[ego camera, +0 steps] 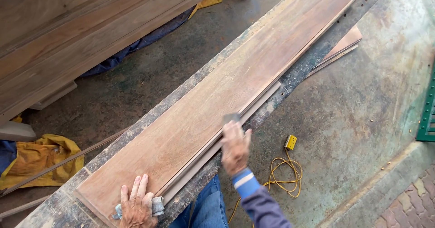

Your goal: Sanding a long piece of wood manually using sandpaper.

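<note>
Two hands work a long reddish plank (pixel 217 101) on a worn bench (pixel 267 110). Nearest, the left hand (pixel 136 205) lies flat, fingers spread, pinning a grey rag (pixel 156 206) and the plank's near end. Farther along, the right hand (pixel 235 148) presses a dark sanding block (pixel 231 118) against the stepped edge; even strokes along the grain would likely serve best.

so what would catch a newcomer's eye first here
The long reddish wooden board lying diagonally on the stained workbench dominates the view. The right hand presses a small dark sanding block at its grooved edge, while the left hand rests flat on a grey rag at the near end. A yellow cable lies on the concrete floor, right of the bench.
</note>
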